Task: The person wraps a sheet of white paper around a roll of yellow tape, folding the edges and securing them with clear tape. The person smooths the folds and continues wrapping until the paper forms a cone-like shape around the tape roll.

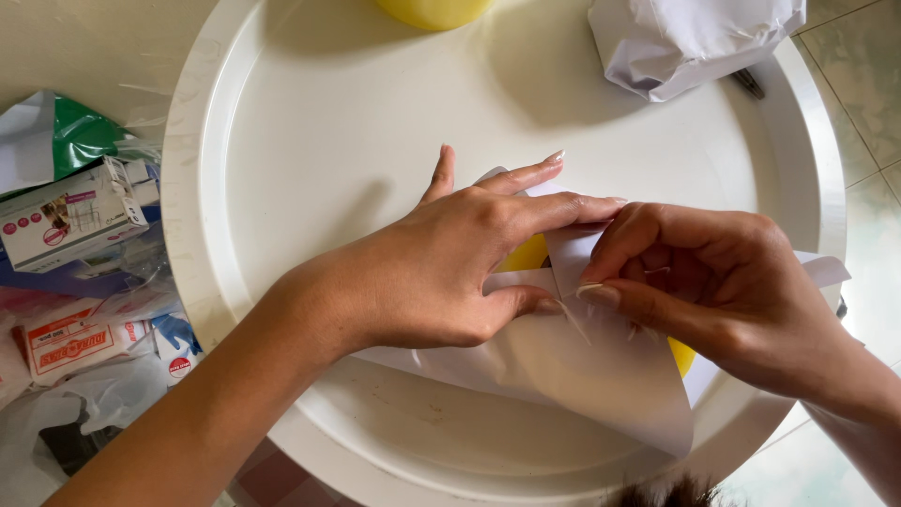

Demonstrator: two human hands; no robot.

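Forearms enter from below | round white table (pixel 282 113) fills view, bare room beyond the hands | white paper (pixel 563 366) lies under both hands, running left-right toward the near rim, wrapping something yellow (pixel 530 253) | left hand (pixel 450 263) spread flat, pressing it | right hand (pixel 713 282) pinches a folded flap (pixel 571 253)

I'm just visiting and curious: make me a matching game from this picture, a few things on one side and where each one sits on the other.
Things:
1. left hand
2. right hand
3. crumpled white paper
4. small boxes

Places:
A. far rim of the round white tray
B. pressed flat on the white sheet
C. off the tray, at the left
D. pinching a fold of the sheet

Pairs: 1-B, 2-D, 3-A, 4-C
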